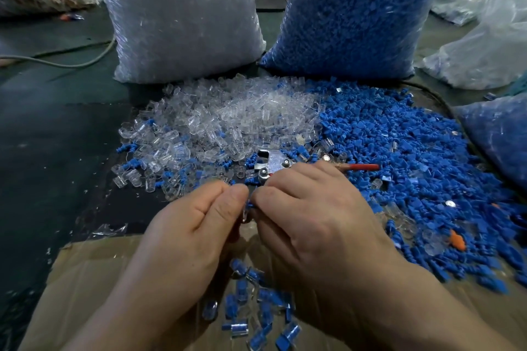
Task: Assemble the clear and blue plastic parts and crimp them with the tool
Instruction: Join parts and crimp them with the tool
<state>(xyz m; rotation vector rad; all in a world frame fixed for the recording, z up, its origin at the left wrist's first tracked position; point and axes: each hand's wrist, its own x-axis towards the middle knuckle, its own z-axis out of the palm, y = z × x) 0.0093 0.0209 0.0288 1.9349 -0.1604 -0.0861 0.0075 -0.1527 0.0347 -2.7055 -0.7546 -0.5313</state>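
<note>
My left hand (pixel 196 225) and my right hand (pixel 310 216) meet at the middle of the view, fingertips together. Between them they pinch a small clear part (pixel 245 212) with a blue part (pixel 249 203) at its top. Just behind my right hand lies the metal crimp tool (pixel 271 164) with a red handle (pixel 363 167), resting on the parts. A heap of clear parts (pixel 228 120) spreads to the left, a heap of blue parts (pixel 399 151) to the right. Several joined clear-and-blue pieces (pixel 256 305) lie in the cardboard box (pixel 85 279) below my hands.
A big bag of clear parts (pixel 182 14) and a big bag of blue parts (pixel 356 11) stand behind the heaps. More plastic bags (pixel 490 45) sit at the right. A cable (pixel 57 63) runs over the dark table at the left. An orange piece (pixel 457 239) lies among the blue parts.
</note>
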